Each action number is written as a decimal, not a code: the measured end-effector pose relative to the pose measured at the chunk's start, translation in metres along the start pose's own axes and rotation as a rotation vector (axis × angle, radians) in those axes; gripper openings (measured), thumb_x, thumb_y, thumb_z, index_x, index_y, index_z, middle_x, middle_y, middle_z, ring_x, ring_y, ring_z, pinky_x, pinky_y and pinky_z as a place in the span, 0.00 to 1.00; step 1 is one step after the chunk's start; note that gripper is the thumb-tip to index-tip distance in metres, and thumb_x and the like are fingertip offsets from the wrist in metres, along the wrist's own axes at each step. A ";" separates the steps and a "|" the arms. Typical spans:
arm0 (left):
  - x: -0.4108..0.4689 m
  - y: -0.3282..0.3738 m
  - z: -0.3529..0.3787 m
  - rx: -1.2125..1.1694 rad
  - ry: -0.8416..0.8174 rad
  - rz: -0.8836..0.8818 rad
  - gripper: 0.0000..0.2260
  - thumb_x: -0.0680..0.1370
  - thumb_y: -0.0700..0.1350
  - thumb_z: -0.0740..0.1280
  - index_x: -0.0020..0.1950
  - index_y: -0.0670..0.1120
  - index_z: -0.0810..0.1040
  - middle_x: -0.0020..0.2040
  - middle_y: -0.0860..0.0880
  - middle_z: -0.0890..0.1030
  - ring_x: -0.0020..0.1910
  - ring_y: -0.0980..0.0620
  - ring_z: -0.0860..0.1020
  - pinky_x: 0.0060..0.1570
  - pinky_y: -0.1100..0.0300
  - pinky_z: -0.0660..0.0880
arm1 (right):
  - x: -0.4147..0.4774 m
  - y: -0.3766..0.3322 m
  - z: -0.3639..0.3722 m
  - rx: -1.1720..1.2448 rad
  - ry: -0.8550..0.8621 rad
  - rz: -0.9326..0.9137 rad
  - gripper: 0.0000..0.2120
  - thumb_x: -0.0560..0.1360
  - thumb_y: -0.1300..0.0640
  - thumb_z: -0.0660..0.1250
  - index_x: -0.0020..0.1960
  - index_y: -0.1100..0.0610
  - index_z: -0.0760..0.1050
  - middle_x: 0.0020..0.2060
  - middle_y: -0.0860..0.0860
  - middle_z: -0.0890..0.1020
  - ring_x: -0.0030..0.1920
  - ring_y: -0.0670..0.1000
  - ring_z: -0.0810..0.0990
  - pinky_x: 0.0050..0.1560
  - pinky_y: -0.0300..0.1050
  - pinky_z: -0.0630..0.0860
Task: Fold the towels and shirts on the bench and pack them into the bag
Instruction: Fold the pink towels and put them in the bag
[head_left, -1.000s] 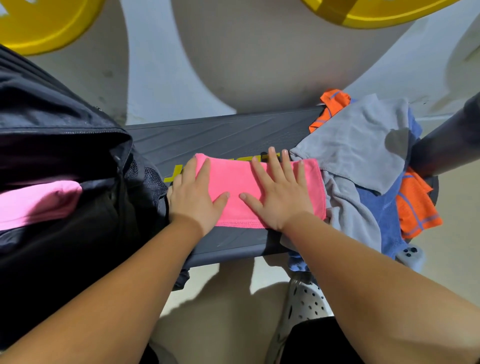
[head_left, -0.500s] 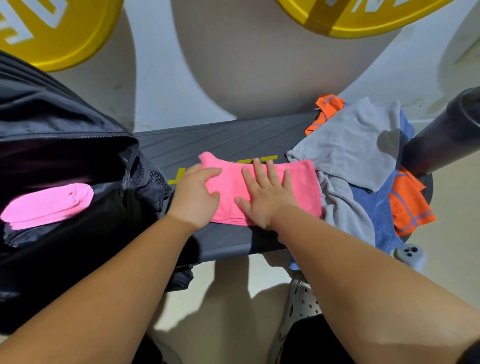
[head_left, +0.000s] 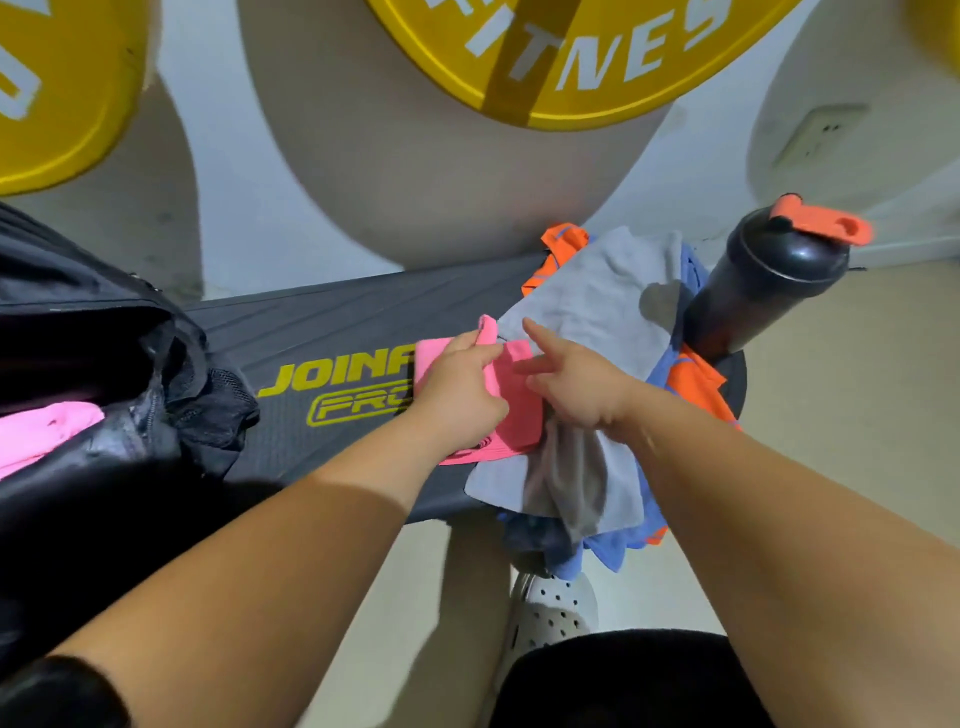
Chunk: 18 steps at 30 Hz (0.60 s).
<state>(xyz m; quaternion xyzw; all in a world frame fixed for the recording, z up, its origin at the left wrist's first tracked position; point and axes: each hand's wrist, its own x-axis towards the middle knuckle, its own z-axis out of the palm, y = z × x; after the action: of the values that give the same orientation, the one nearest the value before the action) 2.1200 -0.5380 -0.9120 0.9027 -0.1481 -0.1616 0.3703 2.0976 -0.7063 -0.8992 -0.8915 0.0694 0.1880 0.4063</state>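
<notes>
A folded pink towel (head_left: 519, 410) lies on the dark bench (head_left: 332, 332) beside a heap of clothes. My left hand (head_left: 460, 387) pinches the towel's left end and has it turned over onto the rest. My right hand (head_left: 576, 384) lies on the towel's right part, forefinger stretched out over it. The heap at the bench's right end holds a grey cloth (head_left: 587, 306), a blue garment (head_left: 613, 551) and an orange garment (head_left: 696, 384). At the left stands the open black bag (head_left: 119, 415) with a pink cloth (head_left: 41, 431) inside.
A black shaker bottle (head_left: 763, 275) with an orange cap stands at the bench's right end behind the heap. Yellow weight plates (head_left: 571, 57) lean on the wall behind. A white perforated shoe (head_left: 556, 613) is on the floor below.
Both hands lay flat on the pink towel; now my left hand has carried its left end rightwards over the rest, halving it. The view shifted right and the bottle came into sight.
</notes>
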 end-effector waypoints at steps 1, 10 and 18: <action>0.004 0.000 0.007 0.007 -0.018 0.005 0.30 0.70 0.37 0.70 0.72 0.50 0.74 0.78 0.50 0.63 0.75 0.52 0.63 0.71 0.63 0.61 | 0.002 0.003 0.002 0.090 0.003 0.020 0.35 0.77 0.63 0.60 0.80 0.46 0.54 0.67 0.50 0.76 0.59 0.52 0.78 0.62 0.48 0.75; -0.006 -0.027 0.012 -0.063 0.250 0.092 0.14 0.78 0.36 0.62 0.60 0.50 0.76 0.55 0.47 0.79 0.53 0.48 0.77 0.56 0.54 0.73 | 0.015 0.002 0.012 0.177 -0.053 0.030 0.22 0.78 0.66 0.60 0.69 0.53 0.76 0.48 0.44 0.74 0.42 0.42 0.71 0.45 0.31 0.66; -0.005 -0.050 0.019 0.630 0.001 0.047 0.34 0.81 0.63 0.54 0.82 0.50 0.49 0.82 0.51 0.47 0.80 0.47 0.42 0.75 0.36 0.42 | 0.006 -0.008 -0.004 -0.366 -0.111 -0.089 0.17 0.79 0.59 0.62 0.66 0.54 0.78 0.62 0.52 0.80 0.63 0.53 0.76 0.60 0.41 0.70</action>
<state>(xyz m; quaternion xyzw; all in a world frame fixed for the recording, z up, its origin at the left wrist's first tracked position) 2.1151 -0.5143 -0.9597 0.9694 -0.2115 -0.0988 0.0762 2.1065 -0.7036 -0.8938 -0.9410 -0.0280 0.2281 0.2483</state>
